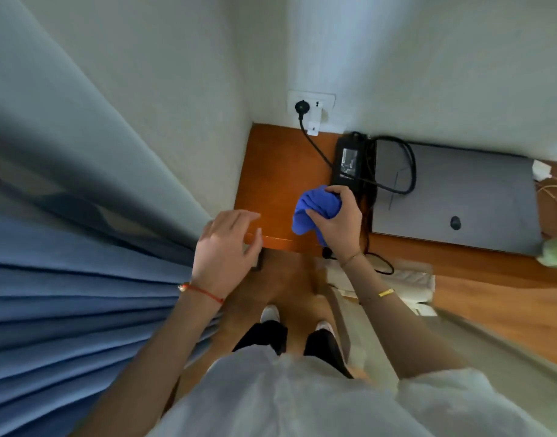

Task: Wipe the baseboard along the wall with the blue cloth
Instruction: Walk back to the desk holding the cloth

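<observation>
White walls meet in a corner above an orange-brown tabletop [270, 171]. Right-hand fingers [335, 192] are curled tight around the blue cloth [315, 208], which is bunched into a ball. The cloth pokes out past the fingers on the left side and hangs a bit below the right hand [337, 222]. It sits just above the tabletop, near the front edge; I cannot tell if it touches the wood. No baseboard shows in this view.

Left-hand fingers [239, 217] are spread wide and hold nothing. The left hand [223, 257] is at the tabletop's front left corner, next to the blue curtain [65, 294].

Just behind the cloth lies a black power brick [349, 159]. Its cord [315, 146] runs up to a wall socket [311, 104]. A closed grey laptop [453, 197] lies to the right of the brick, against the wall. No box or bin is in sight.
</observation>
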Tool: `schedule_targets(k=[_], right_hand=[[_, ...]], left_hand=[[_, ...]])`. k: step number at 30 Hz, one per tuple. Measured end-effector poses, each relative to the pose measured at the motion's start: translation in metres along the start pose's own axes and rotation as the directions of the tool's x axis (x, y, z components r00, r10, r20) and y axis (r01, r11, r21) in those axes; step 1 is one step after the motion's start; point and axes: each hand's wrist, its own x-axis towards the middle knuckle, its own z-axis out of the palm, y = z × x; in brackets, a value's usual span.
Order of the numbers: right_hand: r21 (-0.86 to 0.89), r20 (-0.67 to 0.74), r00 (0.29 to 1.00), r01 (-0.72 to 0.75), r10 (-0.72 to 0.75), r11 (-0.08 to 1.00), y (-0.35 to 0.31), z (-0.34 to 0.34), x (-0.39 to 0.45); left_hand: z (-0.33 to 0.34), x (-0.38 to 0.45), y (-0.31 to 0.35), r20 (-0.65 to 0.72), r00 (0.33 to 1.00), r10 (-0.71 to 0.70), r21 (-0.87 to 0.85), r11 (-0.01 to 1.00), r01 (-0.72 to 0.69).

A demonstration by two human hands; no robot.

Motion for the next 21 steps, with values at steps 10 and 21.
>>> schedule_targets(k=[10,21], right_hand=[[-0.12,0.119,0.987,-0.098,0.112,0.988,0.023,0.077,0.061],[-0.256,0.113,0.992,-0.02,0.05,0.967,0.02,0.05,0.059]], left_hand=[[0.011,0.027,-0.032,0.069,0.998,-0.002,0.007,1.0,0.001],[0.014,0.042,-0.034,0.049,0.998,-0.043,-0.044,0.998,0.045]])
